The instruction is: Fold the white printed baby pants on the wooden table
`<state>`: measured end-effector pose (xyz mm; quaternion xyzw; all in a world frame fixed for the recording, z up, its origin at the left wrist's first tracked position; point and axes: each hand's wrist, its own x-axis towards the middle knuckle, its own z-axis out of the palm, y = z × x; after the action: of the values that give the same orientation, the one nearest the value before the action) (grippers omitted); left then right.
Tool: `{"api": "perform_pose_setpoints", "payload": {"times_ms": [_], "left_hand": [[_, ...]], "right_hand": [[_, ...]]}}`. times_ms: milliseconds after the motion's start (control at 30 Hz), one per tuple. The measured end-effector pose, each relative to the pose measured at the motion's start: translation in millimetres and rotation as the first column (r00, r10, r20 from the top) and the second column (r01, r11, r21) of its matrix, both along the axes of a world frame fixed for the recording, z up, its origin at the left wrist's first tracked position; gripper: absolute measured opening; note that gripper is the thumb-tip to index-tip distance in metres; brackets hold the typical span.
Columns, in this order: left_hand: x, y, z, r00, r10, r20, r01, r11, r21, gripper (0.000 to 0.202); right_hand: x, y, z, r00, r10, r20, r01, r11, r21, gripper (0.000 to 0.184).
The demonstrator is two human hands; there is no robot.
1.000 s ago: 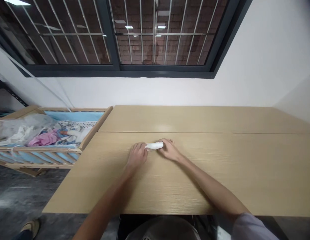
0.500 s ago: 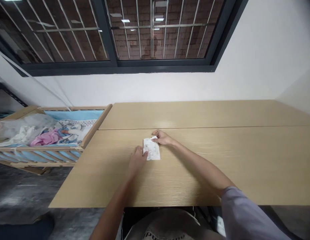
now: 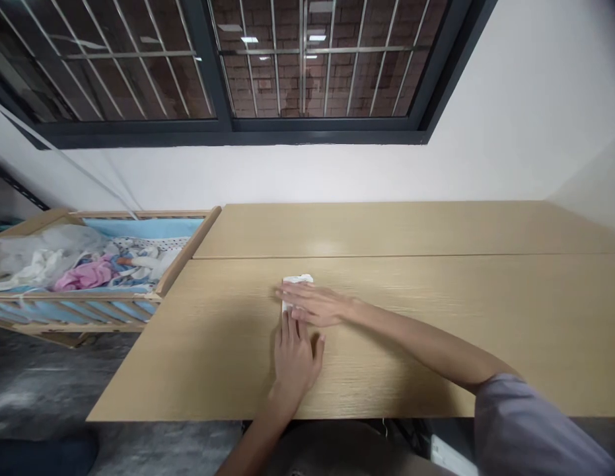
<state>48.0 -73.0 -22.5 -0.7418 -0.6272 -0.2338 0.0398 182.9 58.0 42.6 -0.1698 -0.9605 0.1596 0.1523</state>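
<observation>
A small white packet point(image 3: 298, 278) lies flat on the light wooden table point(image 3: 436, 317), mostly covered by my hands. My right hand point(image 3: 317, 303) stretches flat across its middle, fingers pointing left. Just below, my left hand point(image 3: 294, 354) rests with its fingers extended forward and its thumb out to the side. Its fingertips reach the packet's near end, beside the lower edge of my right hand. Only the packet's far edge and a strip at its left show; what is printed on it is hidden.
Left of the table stands a wooden crib point(image 3: 188, 254) with blue lining, holding a pink cloth point(image 3: 86, 274), other fabrics and a clear plastic bag point(image 3: 49, 248). A barred window point(image 3: 312, 132) is set in the white wall behind. A seam runs across the tabletop.
Both hands have let go of the packet's edges and opened. My right hand has moved down and left over the packet; my left hand has come to its near end.
</observation>
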Motion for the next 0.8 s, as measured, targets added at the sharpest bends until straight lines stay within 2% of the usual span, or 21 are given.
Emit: {"api": "perform_pose_setpoints", "payload": {"times_ms": [100,200,300,433,533,600,667,733,800], "left_hand": [[2,-6,-19.8,1.000,-0.004,-0.007,0.004,1.000,-0.028,0.063],[-2,-7,-23.9,1.000,-0.005,-0.020,0.004,1.000,-0.031,0.064],[-4,-7,-20.0,0.999,-0.008,-0.049,0.006,0.999,-0.049,0.066],[-3,-7,-18.6,0.998,0.005,-0.063,-0.010,0.997,-0.079,0.066],[-3,-6,-17.7,0.998,-0.006,-0.065,0.002,0.998,-0.070,0.065],[-6,-4,-11.0,0.997,-0.025,-0.067,0.022,0.998,-0.054,0.061],[-13,2,2.6,0.998,-0.023,-0.062,0.019,0.997,-0.070,0.056],[-21,13,20.0,0.995,0.062,-0.071,-0.072,0.987,-0.142,0.050],[-28,27,35.5,0.976,0.190,-0.103,-0.209,0.952,-0.222,0.051]], "right_hand": [[1,-9,-13.9,0.991,0.136,0.015,-0.137,0.990,0.035,0.061],[6,1,-32.9,0.988,0.150,0.022,-0.151,0.988,0.020,0.059],[10,24,-41.3,0.994,0.082,0.071,-0.081,0.997,-0.020,0.057],[10,62,-40.9,0.988,-0.084,0.133,0.092,0.994,-0.056,0.059],[10,79,-42.8,0.980,-0.151,0.132,0.160,0.985,-0.061,0.061],[9,81,-44.6,0.979,-0.166,0.121,0.172,0.984,-0.046,0.061],[9,76,-44.4,0.974,-0.209,0.089,0.211,0.977,-0.013,0.061],[8,67,-41.7,0.956,-0.291,0.034,0.291,0.956,0.026,0.059],[5,58,-37.7,0.926,-0.376,-0.020,0.377,0.926,0.014,0.055]]}}
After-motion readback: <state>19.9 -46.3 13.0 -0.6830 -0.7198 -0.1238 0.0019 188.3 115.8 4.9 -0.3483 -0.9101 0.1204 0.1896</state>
